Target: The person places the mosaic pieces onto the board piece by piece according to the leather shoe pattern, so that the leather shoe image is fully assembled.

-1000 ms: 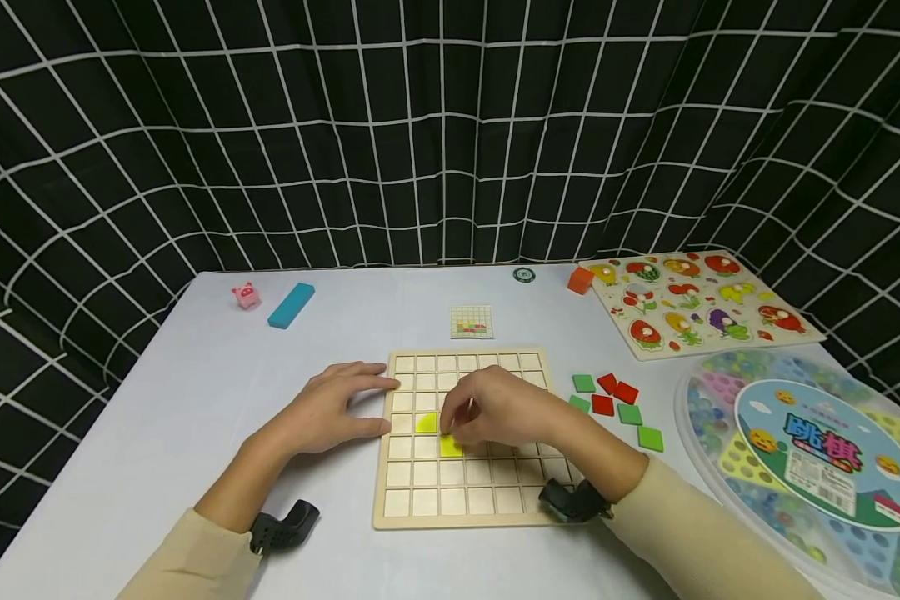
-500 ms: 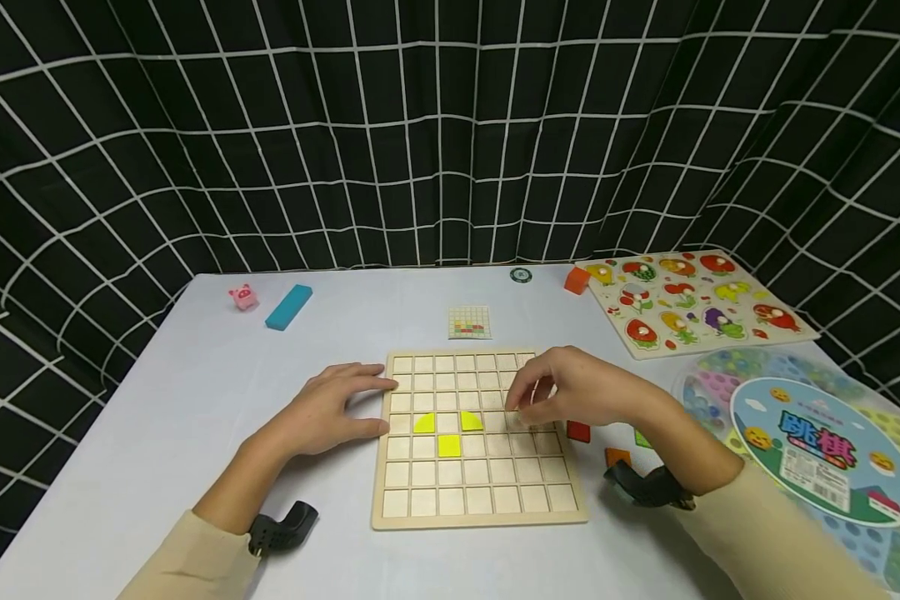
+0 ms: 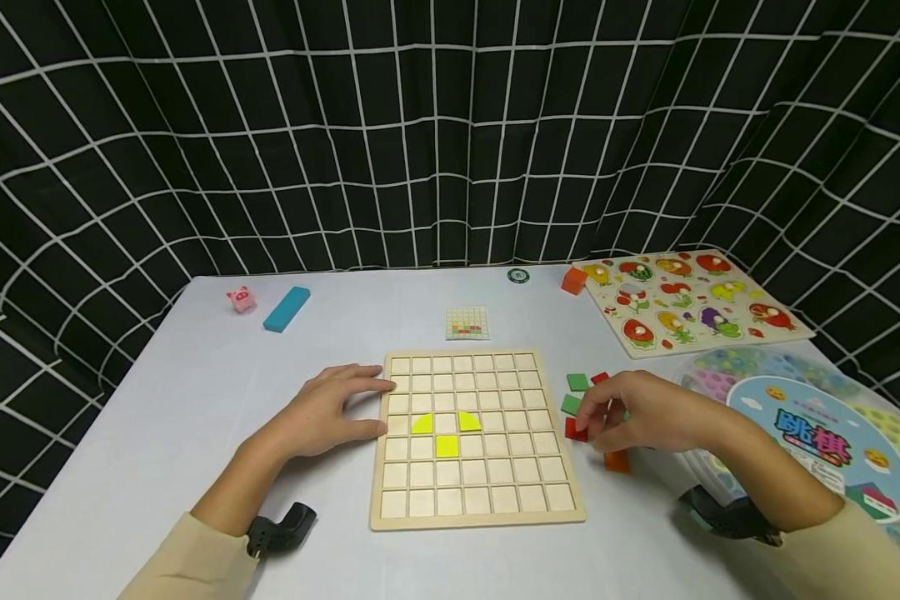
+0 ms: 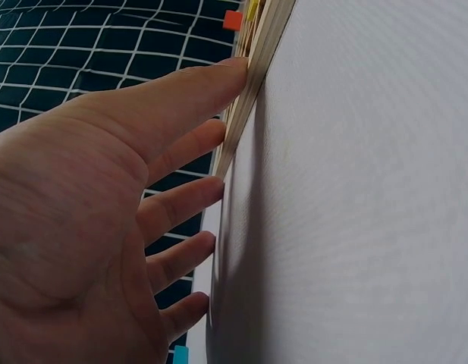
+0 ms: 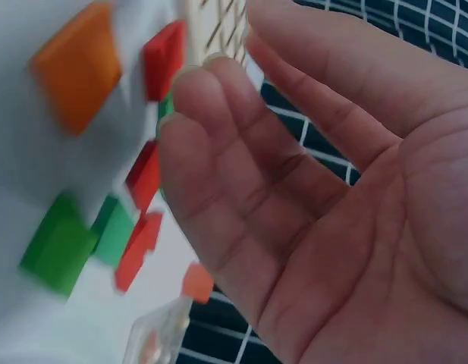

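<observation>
A wooden grid board [image 3: 477, 522] lies flat on the table. In its cells sit a yellow square tile [image 3: 447, 447] and two yellow quarter-round tiles, one left [image 3: 422, 424] and one right [image 3: 469, 422]. My left hand [image 3: 328, 414] rests at the board's left edge, its fingers extended; the left wrist view shows the thumb [image 4: 207, 78] against the wooden side. To the right of the board, my right hand [image 3: 648, 412] hovers over loose tiles, fingers loosely bent with nothing between them. Near its fingertips are a red tile [image 3: 576, 429], a green tile [image 3: 572, 405] and an orange tile [image 3: 617, 461].
Behind the board lies a small pattern card [image 3: 467, 323]. A fruit puzzle board [image 3: 697, 300] and a round clear game box [image 3: 825, 433] take up the right side. Farther back are an orange cube [image 3: 573, 280], a dark round chip [image 3: 518, 275], a blue block [image 3: 287, 309] and a pink pig [image 3: 242, 299].
My right hand has moved right, off the board and over the loose tiles. The right quarter-round yellow tile, hidden by that hand earlier, now shows in its cell. My left hand stays put.
</observation>
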{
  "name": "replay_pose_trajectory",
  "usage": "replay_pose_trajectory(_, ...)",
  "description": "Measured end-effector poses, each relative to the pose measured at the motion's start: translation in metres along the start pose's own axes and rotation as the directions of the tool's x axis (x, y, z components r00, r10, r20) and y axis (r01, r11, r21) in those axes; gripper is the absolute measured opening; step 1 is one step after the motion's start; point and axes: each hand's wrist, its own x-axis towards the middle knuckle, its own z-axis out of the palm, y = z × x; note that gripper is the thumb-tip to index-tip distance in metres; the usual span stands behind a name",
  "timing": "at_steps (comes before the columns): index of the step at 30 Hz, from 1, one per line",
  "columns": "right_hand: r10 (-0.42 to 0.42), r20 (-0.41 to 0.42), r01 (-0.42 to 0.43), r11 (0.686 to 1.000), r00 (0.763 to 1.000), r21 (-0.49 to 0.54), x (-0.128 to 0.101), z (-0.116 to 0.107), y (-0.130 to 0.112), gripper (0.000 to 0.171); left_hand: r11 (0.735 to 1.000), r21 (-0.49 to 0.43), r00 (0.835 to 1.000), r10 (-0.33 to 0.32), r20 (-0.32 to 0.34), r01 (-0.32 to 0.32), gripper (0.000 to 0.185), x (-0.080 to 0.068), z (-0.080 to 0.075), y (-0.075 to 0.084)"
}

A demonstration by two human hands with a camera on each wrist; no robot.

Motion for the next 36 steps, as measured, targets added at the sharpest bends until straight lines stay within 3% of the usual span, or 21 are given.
replay_pose_trajectory(9,0.102,0.015,-0.102,0.995,0.995,-0.007,-0.016,0.010,0.018,0.021,1.000,-0.002,1.000,0.002,-0.003,-0.002,0.056,0.000,0.001,-0.002)
replay_pose_trajectory(14,0.114,-0.050,-0.119,0.985,0.992,-0.125,-0.016,0.019,0.014,0.026,1.000,-0.009,1.000,-0.004,0.001,0.004,0.057,-0.001,0.001,-0.002)
replay_pose_trajectory(19,0.143,-0.122,-0.171,0.948,0.982,-0.270,-0.013,0.024,0.007,0.025,1.000,-0.009,1.000,-0.003,-0.002,0.003,0.056,0.000,0.001,-0.001)
replay_pose_trajectory(22,0.142,-0.128,-0.174,0.939,0.982,-0.298,-0.012,0.025,0.005,0.024,1.000,-0.008,1.000,0.000,-0.002,0.000,0.056,-0.001,0.001,-0.001)
replay_pose_trajectory(30,0.081,-0.106,-0.101,0.975,0.991,-0.199,-0.006,0.020,0.007,0.027,1.000,-0.013,1.000,-0.008,0.001,0.008,0.056,-0.001,0.000,0.000)
replay_pose_trajectory(36,-0.045,-0.145,0.034,0.996,0.988,-0.078,-0.002,0.008,0.008,0.017,1.000,-0.008,1.000,0.003,-0.003,-0.003,0.055,0.000,0.000,0.000)
